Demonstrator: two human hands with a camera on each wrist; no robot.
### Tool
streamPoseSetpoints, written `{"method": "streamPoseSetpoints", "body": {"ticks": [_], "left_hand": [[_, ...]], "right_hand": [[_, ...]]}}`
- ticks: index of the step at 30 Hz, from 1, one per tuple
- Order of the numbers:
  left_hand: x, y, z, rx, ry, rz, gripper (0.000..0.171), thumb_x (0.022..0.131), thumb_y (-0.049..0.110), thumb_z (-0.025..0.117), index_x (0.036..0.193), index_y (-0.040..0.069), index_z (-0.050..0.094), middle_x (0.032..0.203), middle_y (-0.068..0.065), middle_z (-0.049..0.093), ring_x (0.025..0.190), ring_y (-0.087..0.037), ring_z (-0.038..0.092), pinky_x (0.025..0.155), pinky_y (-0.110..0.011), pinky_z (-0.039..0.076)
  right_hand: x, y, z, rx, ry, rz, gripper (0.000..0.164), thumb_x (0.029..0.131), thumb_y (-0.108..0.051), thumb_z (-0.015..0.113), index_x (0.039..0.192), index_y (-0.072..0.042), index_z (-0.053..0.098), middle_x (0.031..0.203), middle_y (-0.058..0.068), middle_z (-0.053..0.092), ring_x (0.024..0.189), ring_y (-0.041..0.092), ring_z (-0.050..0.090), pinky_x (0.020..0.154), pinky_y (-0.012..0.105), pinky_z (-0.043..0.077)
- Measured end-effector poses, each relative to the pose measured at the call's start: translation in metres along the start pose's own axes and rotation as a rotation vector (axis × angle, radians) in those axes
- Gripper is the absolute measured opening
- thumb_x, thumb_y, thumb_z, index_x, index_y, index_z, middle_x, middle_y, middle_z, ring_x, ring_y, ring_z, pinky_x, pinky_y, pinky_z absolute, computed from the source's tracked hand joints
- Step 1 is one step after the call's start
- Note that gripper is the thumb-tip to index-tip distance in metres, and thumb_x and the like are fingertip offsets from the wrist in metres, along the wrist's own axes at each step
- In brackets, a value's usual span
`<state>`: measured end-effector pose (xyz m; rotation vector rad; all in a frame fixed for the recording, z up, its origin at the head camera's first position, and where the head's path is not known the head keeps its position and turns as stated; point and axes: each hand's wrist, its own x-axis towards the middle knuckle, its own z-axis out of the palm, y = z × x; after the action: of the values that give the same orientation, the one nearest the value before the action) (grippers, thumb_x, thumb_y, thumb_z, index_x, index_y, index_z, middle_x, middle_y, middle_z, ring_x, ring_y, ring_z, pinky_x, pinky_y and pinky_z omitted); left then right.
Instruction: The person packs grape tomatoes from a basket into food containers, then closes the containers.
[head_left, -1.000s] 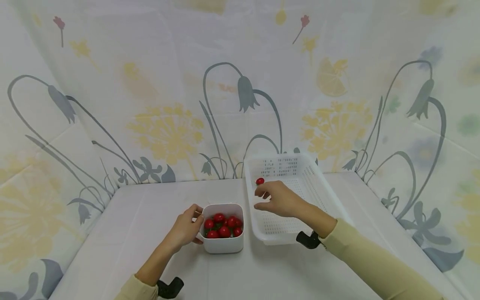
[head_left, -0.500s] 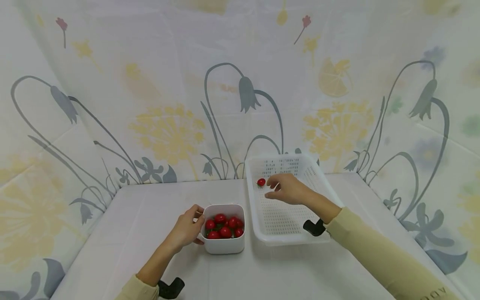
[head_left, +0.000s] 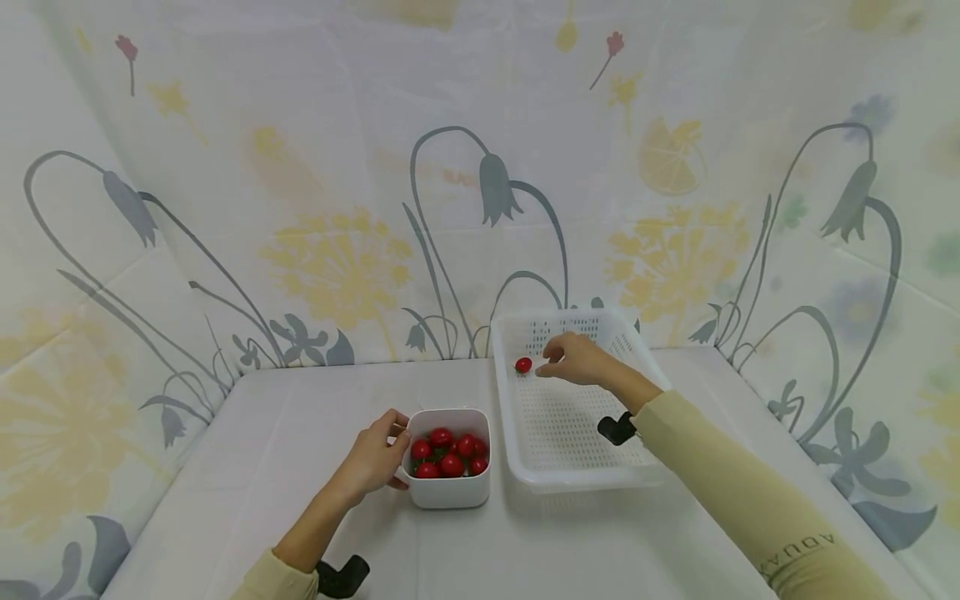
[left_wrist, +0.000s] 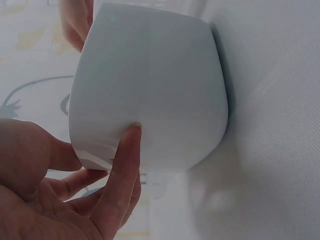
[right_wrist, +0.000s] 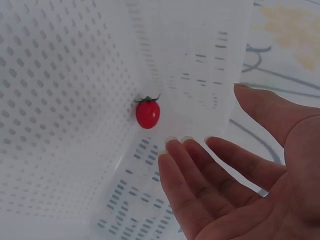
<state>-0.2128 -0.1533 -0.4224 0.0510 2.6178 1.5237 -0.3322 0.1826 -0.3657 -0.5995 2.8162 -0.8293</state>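
My left hand (head_left: 372, 457) holds the left side of a small white square box (head_left: 448, 493), thumb at its rim and a fingertip flat on its wall in the left wrist view. Several red cherry tomatoes (head_left: 452, 465) lie inside the box. To the right, my right hand (head_left: 579, 363) is over a white perforated plastic basket (head_left: 532, 477), its fingers spread from the thumb with nothing between them. One cherry tomato (right_wrist: 148, 113) with a green stem cap lies near the basket's far left corner, just beyond the right fingertips.
Both box and basket stand on a white cloth-covered table (head_left: 300, 500). A hanging cloth (head_left: 322, 167) with printed flowers rises behind the table's far edge. The basket's raised walls surround the area below the right hand.
My right hand has moved away from me and slightly right over the basket, staying beside the lone cherry tomato. My left hand stays at the box.
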Motion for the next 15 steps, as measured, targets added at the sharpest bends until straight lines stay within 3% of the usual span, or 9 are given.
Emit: {"method": "streamPoseSetpoints", "body": {"ticks": [8, 15], "left_hand": [[0.000, -0.001, 0.000, -0.002, 0.001, 0.002, 0.018, 0.105, 0.006, 0.051, 0.121, 0.000, 0.056, 0.130, -0.026, 0.061, 0.097, -0.031, 0.066, 0.051, -0.038, 0.063], [0.000, 0.001, -0.001, -0.013, -0.003, 0.009, 0.018, 0.105, 0.006, 0.050, 0.120, 0.000, 0.056, 0.129, -0.027, 0.060, 0.099, -0.034, 0.067, 0.052, -0.039, 0.063]], "right_hand": [[0.022, 0.020, 0.006, 0.230, -0.039, 0.130, 0.040, 0.098, -0.021, 0.068, 0.122, 0.010, 0.063, 0.119, 0.024, 0.067, 0.110, 0.042, 0.066, 0.093, 0.044, 0.061], [0.036, 0.029, 0.012, 0.381, -0.036, 0.217, 0.048, 0.100, -0.019, 0.065, 0.132, 0.015, 0.056, 0.136, 0.031, 0.057, 0.119, 0.044, 0.062, 0.099, 0.043, 0.058]]}}
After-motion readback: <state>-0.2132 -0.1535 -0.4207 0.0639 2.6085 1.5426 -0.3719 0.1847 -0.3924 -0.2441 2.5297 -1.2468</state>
